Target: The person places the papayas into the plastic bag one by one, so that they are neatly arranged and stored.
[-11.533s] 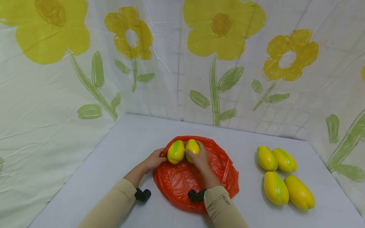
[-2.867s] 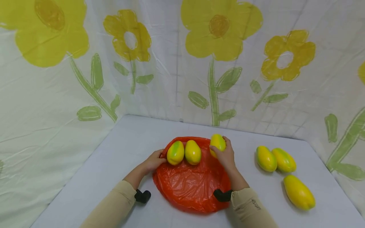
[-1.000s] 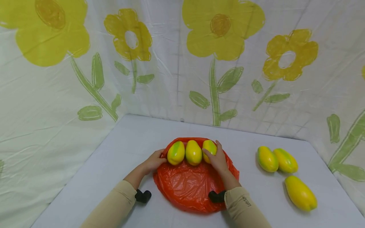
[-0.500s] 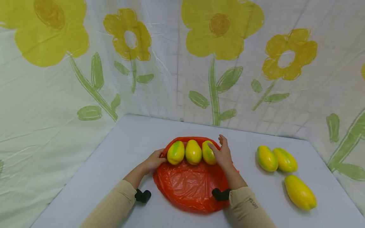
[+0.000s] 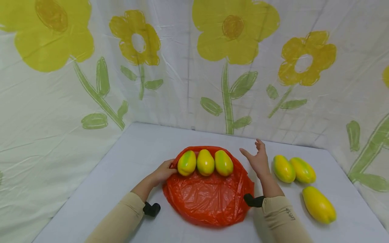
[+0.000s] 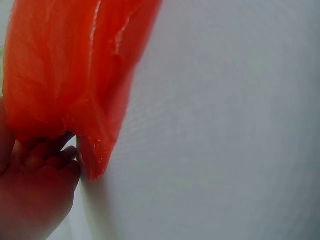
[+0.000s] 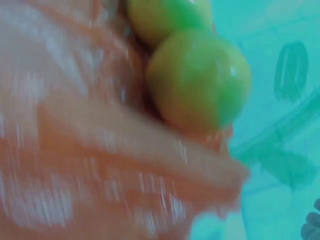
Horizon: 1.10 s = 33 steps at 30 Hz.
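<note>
A red plastic bag point(image 5: 203, 199) lies spread with its mouth open in the head view. Three yellow-green papayas sit in a row along its far side: left papaya point(image 5: 186, 163), middle papaya point(image 5: 205, 163) and right papaya point(image 5: 224, 163). My left hand point(image 5: 162, 172) grips the bag's left rim; in the left wrist view its fingers point(image 6: 60, 162) curl under the red edge. Holding nothing, my right hand point(image 5: 259, 162) is to the right of the bag, thumb and fingers spread apart. The right wrist view is blurred, with a papaya point(image 7: 200, 80) at the bag's edge.
To the right on the white table point(image 5: 127, 152) lie three more papayas: two side by side, a left one point(image 5: 284, 168) and a right one point(image 5: 303, 169), and a larger papaya point(image 5: 319, 205) nearer the front. A flower-printed cloth point(image 5: 182, 84) hangs behind.
My right hand brought a papaya from the right group into the bag, let it go beside the other two, and moved off to the right. The left hand stays at the bag's rim.
</note>
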{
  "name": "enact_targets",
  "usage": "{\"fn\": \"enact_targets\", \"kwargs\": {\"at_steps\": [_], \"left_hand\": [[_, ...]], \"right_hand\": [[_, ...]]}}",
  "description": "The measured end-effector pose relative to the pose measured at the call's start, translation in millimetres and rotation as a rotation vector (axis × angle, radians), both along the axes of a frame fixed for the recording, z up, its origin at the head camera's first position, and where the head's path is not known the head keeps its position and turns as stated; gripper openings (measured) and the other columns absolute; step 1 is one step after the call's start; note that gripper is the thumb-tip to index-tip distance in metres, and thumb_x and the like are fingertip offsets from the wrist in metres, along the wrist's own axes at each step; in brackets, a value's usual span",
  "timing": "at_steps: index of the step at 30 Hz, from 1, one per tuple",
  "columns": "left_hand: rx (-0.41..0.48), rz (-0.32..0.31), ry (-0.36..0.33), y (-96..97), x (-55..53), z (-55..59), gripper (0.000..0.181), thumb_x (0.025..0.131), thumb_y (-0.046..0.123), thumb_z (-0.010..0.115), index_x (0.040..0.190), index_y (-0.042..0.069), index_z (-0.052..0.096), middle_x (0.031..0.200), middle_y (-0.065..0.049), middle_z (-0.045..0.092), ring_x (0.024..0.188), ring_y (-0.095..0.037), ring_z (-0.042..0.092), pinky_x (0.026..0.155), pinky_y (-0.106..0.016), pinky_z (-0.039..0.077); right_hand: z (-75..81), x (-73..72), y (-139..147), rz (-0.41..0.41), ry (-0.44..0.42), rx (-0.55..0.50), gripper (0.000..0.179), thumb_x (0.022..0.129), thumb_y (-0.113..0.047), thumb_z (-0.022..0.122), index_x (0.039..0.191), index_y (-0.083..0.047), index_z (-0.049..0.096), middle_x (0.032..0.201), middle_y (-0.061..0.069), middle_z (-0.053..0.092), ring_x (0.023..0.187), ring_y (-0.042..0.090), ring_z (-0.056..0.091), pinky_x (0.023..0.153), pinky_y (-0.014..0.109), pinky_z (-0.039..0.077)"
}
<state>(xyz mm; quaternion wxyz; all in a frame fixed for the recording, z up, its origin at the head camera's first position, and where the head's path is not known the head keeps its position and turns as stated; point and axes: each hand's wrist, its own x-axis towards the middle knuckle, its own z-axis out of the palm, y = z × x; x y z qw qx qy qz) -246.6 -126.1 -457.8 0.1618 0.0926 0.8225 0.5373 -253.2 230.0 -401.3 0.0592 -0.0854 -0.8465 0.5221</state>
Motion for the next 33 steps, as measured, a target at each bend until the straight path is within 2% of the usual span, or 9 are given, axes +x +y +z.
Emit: {"fn": "enact_targets", "kwargs": {"at_steps": [8,14,18,24,27,33], "left_hand": [[0.019,-0.008,-0.012,-0.5,1.0,2.5,0.037,0.092,0.009,0.048,0.129,0.004,0.049,0.116,-0.014,0.057,0.087,-0.018,0.059,0.079,-0.035,0.056],[0.013,-0.004,-0.022,-0.2,0.0,1.8,0.037,0.092,0.009,0.048,0.128,0.005,0.049,0.117,-0.013,0.057,0.088,-0.017,0.059,0.08,-0.033,0.056],[0.006,0.002,-0.026,-0.1,-0.2,1.3,0.037,0.092,0.008,0.048,0.129,0.005,0.05,0.118,-0.014,0.057,0.089,-0.018,0.059,0.081,-0.033,0.056],[0.013,0.009,-0.032,-0.1,0.0,0.8,0.037,0.091,0.008,0.048,0.128,0.006,0.05,0.116,-0.013,0.058,0.089,-0.018,0.059,0.081,-0.033,0.056],[0.015,0.002,-0.025,-0.1,-0.1,1.7,0.036,0.091,0.008,0.048,0.127,0.006,0.051,0.115,-0.013,0.058,0.087,-0.018,0.059,0.08,-0.033,0.056],[0.011,-0.006,-0.02,-0.4,-0.1,2.4,0.035,0.091,0.008,0.048,0.127,0.005,0.05,0.114,-0.013,0.058,0.088,-0.017,0.058,0.081,-0.033,0.056]], "right_hand": [[-1.6,-1.6,40,-0.045,-0.002,0.1,0.092,0.083,-0.042,0.065,0.149,-0.009,0.01,0.154,0.018,0.016,0.14,0.038,0.017,0.109,0.059,0.025],[0.1,1.1,69,-0.086,-0.068,0.18,0.09,0.084,-0.048,0.061,0.149,-0.008,0.014,0.154,0.021,0.014,0.139,0.041,0.018,0.111,0.057,0.021],[-1.4,2.6,86,-0.12,-0.126,0.176,0.087,0.085,-0.049,0.059,0.149,-0.008,0.015,0.154,0.022,0.01,0.139,0.042,0.016,0.112,0.057,0.02],[-3.7,7.1,102,-0.165,-0.12,0.188,0.078,0.087,-0.043,0.059,0.144,-0.002,0.026,0.151,0.024,0.019,0.137,0.042,0.02,0.113,0.053,0.022],[-5.1,9.2,106,-0.162,-0.135,0.19,0.076,0.088,-0.041,0.057,0.143,0.001,0.028,0.149,0.026,0.022,0.136,0.043,0.022,0.112,0.053,0.025],[-10.5,9.7,110,-0.149,-0.219,0.192,0.073,0.09,-0.039,0.055,0.143,0.002,0.027,0.148,0.028,0.023,0.133,0.043,0.025,0.111,0.052,0.027]]}}
